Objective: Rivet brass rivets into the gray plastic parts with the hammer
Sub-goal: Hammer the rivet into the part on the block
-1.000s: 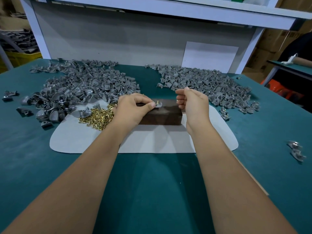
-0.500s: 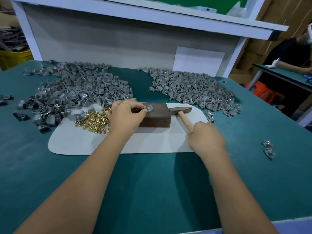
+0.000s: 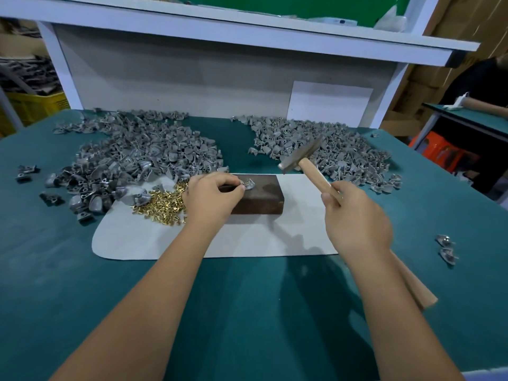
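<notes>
no text, label, brand, number or sign can be read anywhere in this view. a small dark mark sits on a pale package (image 3: 342,22) on the upper shelf (image 3: 247,31), but it is too blurred and small to make out. the white card (image 3: 330,104) leaning against the back panel is blank on the side that shows.

yellow crate (image 3: 35,107), orange stool (image 3: 439,152)
</notes>
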